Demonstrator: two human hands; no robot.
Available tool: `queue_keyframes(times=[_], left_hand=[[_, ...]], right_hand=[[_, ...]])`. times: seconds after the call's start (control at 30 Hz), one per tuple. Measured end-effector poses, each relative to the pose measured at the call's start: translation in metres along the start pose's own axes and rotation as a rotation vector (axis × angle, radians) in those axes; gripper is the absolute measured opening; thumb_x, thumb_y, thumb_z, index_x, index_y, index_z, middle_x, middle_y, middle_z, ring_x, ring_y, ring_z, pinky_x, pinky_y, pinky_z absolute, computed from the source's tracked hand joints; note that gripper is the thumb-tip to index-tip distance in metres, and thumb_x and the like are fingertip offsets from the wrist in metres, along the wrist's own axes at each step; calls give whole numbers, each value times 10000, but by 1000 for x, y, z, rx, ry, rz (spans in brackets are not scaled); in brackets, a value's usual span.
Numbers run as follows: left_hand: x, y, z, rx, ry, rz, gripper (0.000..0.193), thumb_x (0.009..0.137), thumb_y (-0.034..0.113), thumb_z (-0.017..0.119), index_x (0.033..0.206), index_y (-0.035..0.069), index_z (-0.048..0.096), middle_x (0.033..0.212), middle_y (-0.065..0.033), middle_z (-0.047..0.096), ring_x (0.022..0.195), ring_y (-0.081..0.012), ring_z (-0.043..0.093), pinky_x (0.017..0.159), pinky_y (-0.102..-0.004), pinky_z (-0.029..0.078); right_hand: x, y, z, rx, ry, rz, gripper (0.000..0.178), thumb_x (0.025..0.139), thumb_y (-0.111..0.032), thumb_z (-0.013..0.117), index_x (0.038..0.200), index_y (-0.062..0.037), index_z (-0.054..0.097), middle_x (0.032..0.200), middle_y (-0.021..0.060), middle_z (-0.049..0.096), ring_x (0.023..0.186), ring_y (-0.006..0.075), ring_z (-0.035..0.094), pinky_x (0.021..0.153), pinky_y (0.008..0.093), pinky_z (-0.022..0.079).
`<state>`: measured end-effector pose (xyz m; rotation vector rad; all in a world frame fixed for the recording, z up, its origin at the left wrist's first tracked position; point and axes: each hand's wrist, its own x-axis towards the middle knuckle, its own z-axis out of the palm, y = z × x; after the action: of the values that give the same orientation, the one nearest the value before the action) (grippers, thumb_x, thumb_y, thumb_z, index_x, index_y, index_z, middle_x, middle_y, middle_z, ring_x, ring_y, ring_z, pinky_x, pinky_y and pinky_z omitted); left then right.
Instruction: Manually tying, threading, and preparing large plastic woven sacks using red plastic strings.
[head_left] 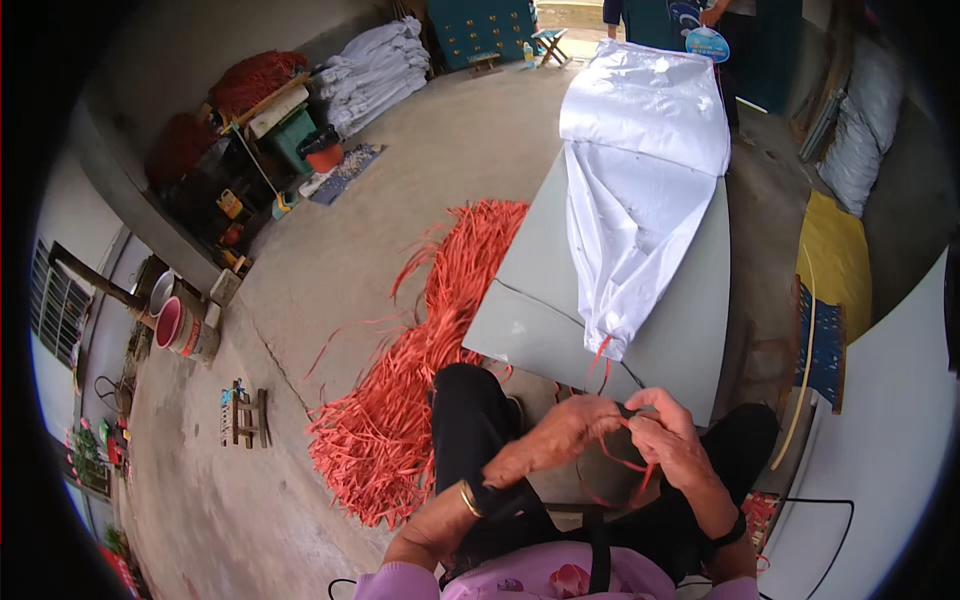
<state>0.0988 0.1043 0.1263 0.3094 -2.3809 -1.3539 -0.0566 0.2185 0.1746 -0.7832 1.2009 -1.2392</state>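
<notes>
My left hand (575,430) and my right hand (668,432) meet over my lap, their fingers closed on a thin red plastic strip (643,468). Part of the strip loops down below my hands. Just beyond them, a white woven sack (655,215) lies on a grey tabletop (515,320), gathered to a narrow end toward me. Another bit of red strip hangs at that gathered end. To the left of my knee, a large bundle of red strips (400,430) spreads over the floor. My fingertips partly hide the strip between them.
A person (712,15) stands beyond the table, a round blue fan (707,44) by the hand. On the left are a small wooden stool (240,415) and a pink bucket (180,325). Stacked white sacks (372,75) lie at the back; a yellow sheet (835,245) is at right.
</notes>
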Motion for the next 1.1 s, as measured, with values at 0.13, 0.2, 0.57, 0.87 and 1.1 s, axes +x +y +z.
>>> queue_keyframes(times=[0.13, 0.2, 0.57, 0.87, 1.1], left_hand=[[15, -21, -68, 66, 223, -271, 371, 863, 253, 589, 1132, 17, 493, 997, -140, 599, 921, -244, 580, 793, -353, 460], [25, -54, -93, 173, 358, -365, 320, 856, 223, 594, 1064, -13, 539, 945, -181, 622, 846, -282, 613, 718, -358, 484], [92, -150, -28, -336, 216, -786, 225, 857, 221, 547, 907, 7, 593, 728, -34, 578, 643, -122, 549, 555, -268, 471], [92, -136, -18, -553, 491, -605, 164, 852, 145, 562, 751, 16, 552, 623, -29, 542, 552, -101, 501, 509, -243, 418], [80, -143, -60, -486, 831, -628, 177, 834, 202, 547, 728, 62, 528, 666, -27, 561, 571, -91, 492, 539, -228, 407]], right_hand=[[37, 2, -9, -1111, -151, -483, 211, 842, -234, 556, 905, -41, 612, 821, 102, 600, 846, 286, 541, 778, 384, 418], [70, 6, -20, -1264, -48, -496, 201, 838, -223, 519, 852, -63, 640, 867, 108, 610, 864, 288, 551, 787, 377, 426], [168, 78, -28, -1485, 472, -599, 302, 698, -204, 690, 903, -25, 558, 858, 128, 531, 826, 314, 547, 685, 400, 457], [173, 58, -91, -532, 549, -297, 173, 731, -159, 660, 776, 7, 639, 671, 64, 604, 556, 190, 532, 534, 306, 431], [159, 51, -165, 93, 985, -239, 207, 768, -196, 648, 765, 10, 635, 635, -24, 550, 529, 60, 443, 475, 221, 352]])
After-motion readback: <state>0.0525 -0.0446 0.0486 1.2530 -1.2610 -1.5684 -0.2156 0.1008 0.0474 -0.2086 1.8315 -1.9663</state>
